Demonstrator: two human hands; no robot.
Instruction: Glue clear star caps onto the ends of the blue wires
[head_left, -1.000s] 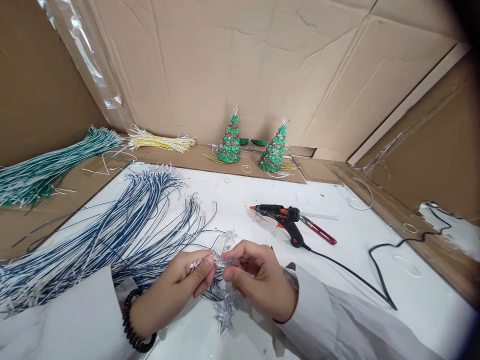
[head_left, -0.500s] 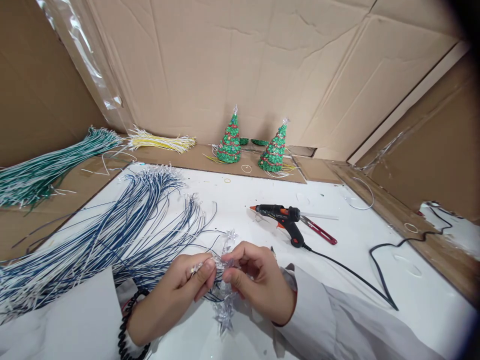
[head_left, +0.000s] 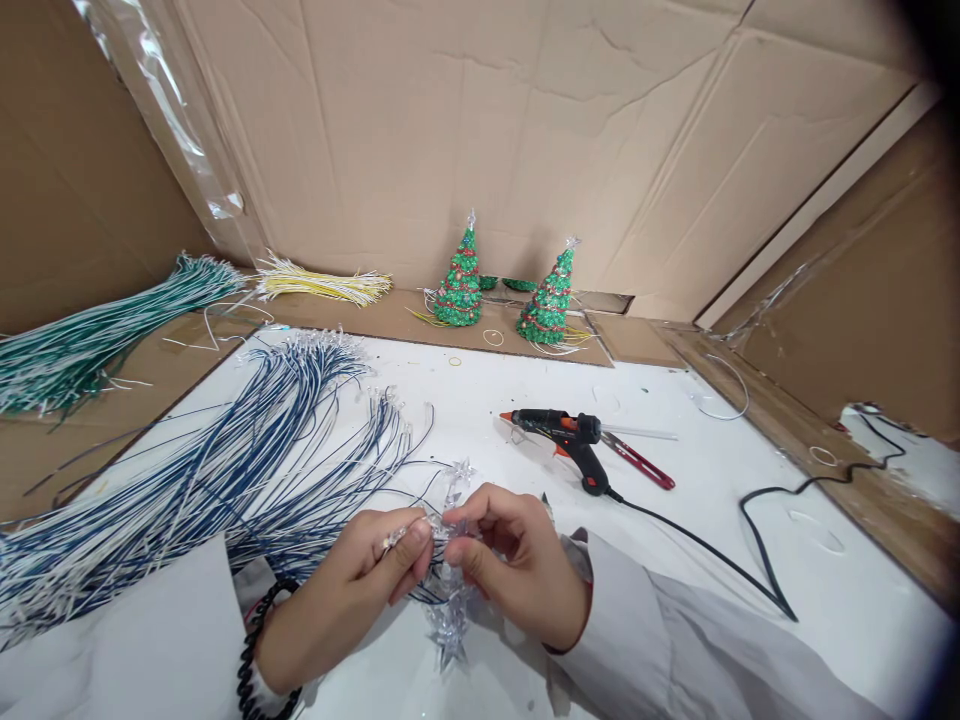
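My left hand (head_left: 375, 560) is closed in a pinch on a small clear LED bulb (head_left: 391, 538), its tip poking out by the thumb. Just right of it, my right hand (head_left: 517, 560) pinches a clear plastic star (head_left: 463, 528); the fingertips of both hands almost meet. More clear stars (head_left: 448, 635) lie in a heap on the table below and behind the fingers. Blue and white wires (head_left: 255, 450) with clear bulbs at their ends spread out left of my hands, some running beneath the left one.
A black glue gun (head_left: 562, 428) lies right of centre, its cord (head_left: 697, 545) trailing right. Beside it are red-handled snips (head_left: 641, 463). Two small decorated trees (head_left: 459, 285) stand at the back. Green (head_left: 120, 325) and yellow wire bundles (head_left: 322, 280) lie at the back left.
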